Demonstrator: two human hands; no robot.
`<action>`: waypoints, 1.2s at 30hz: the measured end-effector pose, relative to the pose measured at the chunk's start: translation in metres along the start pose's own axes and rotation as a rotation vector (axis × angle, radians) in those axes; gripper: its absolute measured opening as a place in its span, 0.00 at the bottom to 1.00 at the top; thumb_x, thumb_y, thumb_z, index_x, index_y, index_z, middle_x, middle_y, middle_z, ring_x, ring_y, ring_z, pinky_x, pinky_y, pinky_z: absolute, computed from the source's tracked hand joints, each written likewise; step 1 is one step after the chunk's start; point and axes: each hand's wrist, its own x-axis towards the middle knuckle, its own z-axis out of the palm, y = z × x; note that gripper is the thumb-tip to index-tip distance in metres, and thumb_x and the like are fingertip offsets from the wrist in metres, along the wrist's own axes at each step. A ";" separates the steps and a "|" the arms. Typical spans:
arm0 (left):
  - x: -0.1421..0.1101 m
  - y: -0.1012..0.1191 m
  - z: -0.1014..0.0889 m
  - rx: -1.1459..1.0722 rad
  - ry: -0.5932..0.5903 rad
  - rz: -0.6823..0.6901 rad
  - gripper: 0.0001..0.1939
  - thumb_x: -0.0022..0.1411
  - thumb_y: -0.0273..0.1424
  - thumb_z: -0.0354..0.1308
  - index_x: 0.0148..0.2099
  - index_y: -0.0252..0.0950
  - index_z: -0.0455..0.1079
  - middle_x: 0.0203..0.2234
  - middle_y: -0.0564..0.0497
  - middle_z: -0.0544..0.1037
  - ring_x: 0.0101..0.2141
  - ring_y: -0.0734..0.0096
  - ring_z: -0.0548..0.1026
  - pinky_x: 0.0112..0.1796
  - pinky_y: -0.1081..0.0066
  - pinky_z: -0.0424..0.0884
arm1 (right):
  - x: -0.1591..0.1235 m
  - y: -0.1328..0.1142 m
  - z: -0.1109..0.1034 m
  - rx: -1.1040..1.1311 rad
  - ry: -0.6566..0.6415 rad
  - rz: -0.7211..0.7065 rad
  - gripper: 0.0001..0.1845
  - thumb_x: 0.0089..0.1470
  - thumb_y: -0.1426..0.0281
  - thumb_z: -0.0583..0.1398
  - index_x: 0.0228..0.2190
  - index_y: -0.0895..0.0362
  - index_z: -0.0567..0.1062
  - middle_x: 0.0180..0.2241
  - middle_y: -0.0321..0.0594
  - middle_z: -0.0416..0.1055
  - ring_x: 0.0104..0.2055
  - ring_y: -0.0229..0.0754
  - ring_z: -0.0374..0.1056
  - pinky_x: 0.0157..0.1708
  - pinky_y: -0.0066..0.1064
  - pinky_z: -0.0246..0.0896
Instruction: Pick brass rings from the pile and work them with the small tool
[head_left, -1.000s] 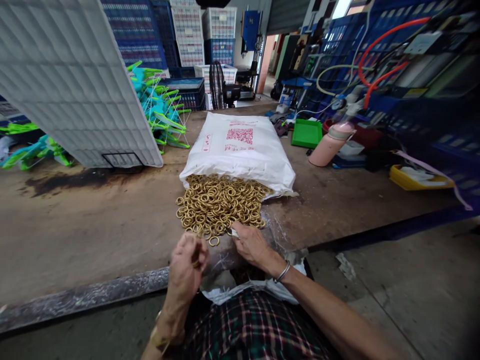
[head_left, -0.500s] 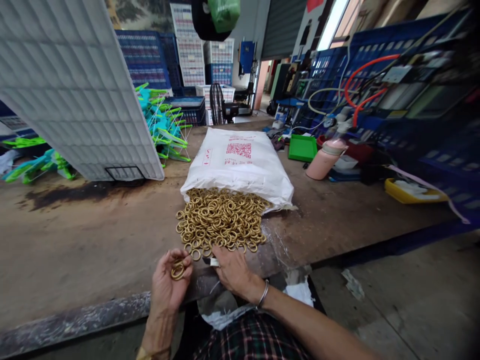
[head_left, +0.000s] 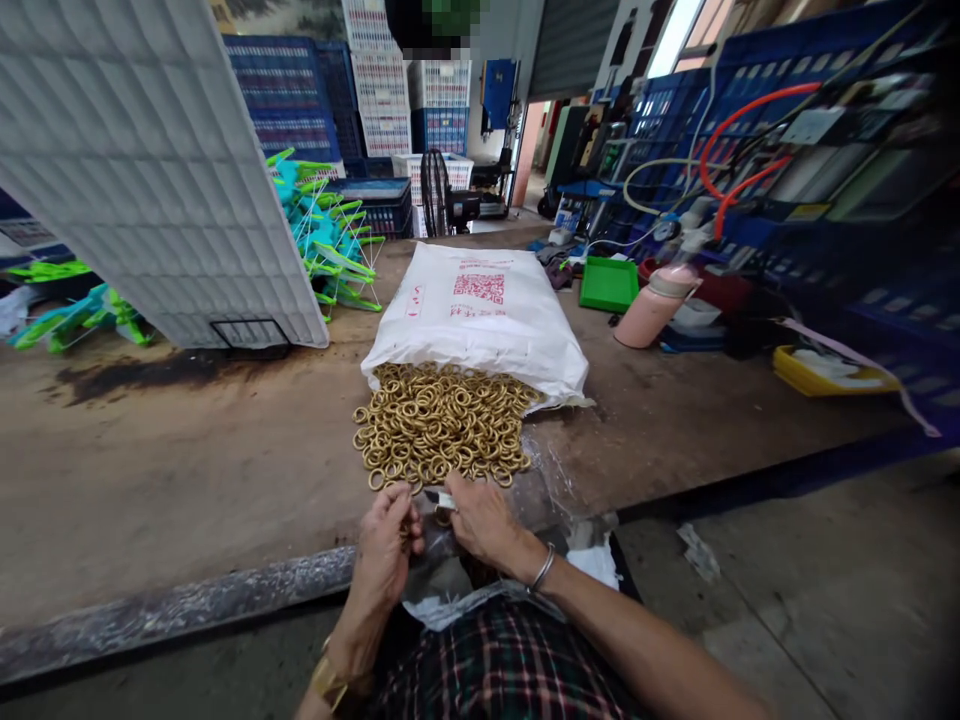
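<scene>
My left hand (head_left: 386, 545) is closed near the table's front edge, its fingers curled round several brass-coloured rings (head_left: 406, 536) that show only in part. Close on its right, my right hand (head_left: 484, 520) grips a small dark-tipped tool (head_left: 445, 499) with a white part; its exact kind is unclear. Just under that tool a single ring (head_left: 442, 516) shows below the fingers. Beyond both hands lies a heap of loose metal rings (head_left: 442, 425), spilling from the open mouth of a white woven sack (head_left: 480, 335) with red print.
A tall white ribbed panel (head_left: 172, 180) stands at left, with green and blue hangers (head_left: 330, 240) behind it. To the right are a green tray (head_left: 608, 284), a pink bottle (head_left: 651, 312) and a yellow tray (head_left: 825, 374). The wooden table's front edge (head_left: 187, 605) runs below.
My left hand has moved right, towards the right hand, and turned so its rings are mostly hidden. My right hand has drawn slightly right, off the heap's edge. The view has tilted down slightly.
</scene>
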 end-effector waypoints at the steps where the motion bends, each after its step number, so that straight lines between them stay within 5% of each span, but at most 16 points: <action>1: -0.001 -0.002 0.002 0.034 0.012 0.009 0.18 0.44 0.36 0.64 0.36 0.36 0.63 0.15 0.60 0.66 0.15 0.81 0.62 0.13 0.82 0.56 | 0.001 0.003 -0.001 0.015 0.009 0.026 0.10 0.52 0.73 0.52 0.38 0.58 0.64 0.32 0.43 0.73 0.34 0.43 0.68 0.29 0.29 0.48; 10: 0.000 0.003 -0.006 -0.006 0.107 0.099 0.18 0.41 0.36 0.65 0.34 0.35 0.63 0.16 0.60 0.66 0.15 0.83 0.62 0.14 0.82 0.55 | -0.011 0.006 -0.007 0.114 0.065 -0.034 0.11 0.54 0.62 0.55 0.36 0.56 0.66 0.36 0.40 0.70 0.37 0.42 0.66 0.32 0.29 0.48; 18: 0.002 0.005 -0.009 0.086 0.152 0.144 0.18 0.42 0.36 0.63 0.34 0.36 0.62 0.16 0.61 0.66 0.15 0.82 0.61 0.13 0.83 0.54 | -0.007 -0.004 0.003 0.186 0.094 -0.060 0.08 0.51 0.70 0.55 0.36 0.56 0.66 0.35 0.39 0.68 0.35 0.40 0.63 0.31 0.29 0.49; 26: 0.000 -0.005 -0.005 0.536 -0.077 0.090 0.18 0.50 0.44 0.56 0.37 0.35 0.64 0.12 0.62 0.61 0.12 0.82 0.55 0.13 0.80 0.51 | -0.003 0.007 0.006 0.546 0.207 -0.183 0.04 0.51 0.76 0.54 0.29 0.56 0.67 0.28 0.35 0.66 0.32 0.36 0.61 0.32 0.26 0.51; 30: -0.002 -0.003 -0.001 0.527 -0.169 0.025 0.18 0.50 0.45 0.57 0.27 0.35 0.62 0.13 0.61 0.60 0.13 0.83 0.55 0.14 0.80 0.50 | -0.002 0.004 0.003 0.708 0.247 -0.203 0.04 0.50 0.76 0.54 0.28 0.57 0.68 0.27 0.34 0.65 0.31 0.35 0.60 0.32 0.25 0.52; 36: -0.003 -0.008 0.002 0.435 -0.152 -0.004 0.18 0.48 0.45 0.58 0.26 0.35 0.61 0.13 0.61 0.59 0.13 0.83 0.53 0.15 0.80 0.48 | -0.002 0.000 -0.004 0.969 0.171 -0.053 0.06 0.51 0.71 0.53 0.25 0.58 0.68 0.21 0.29 0.60 0.24 0.32 0.55 0.25 0.22 0.50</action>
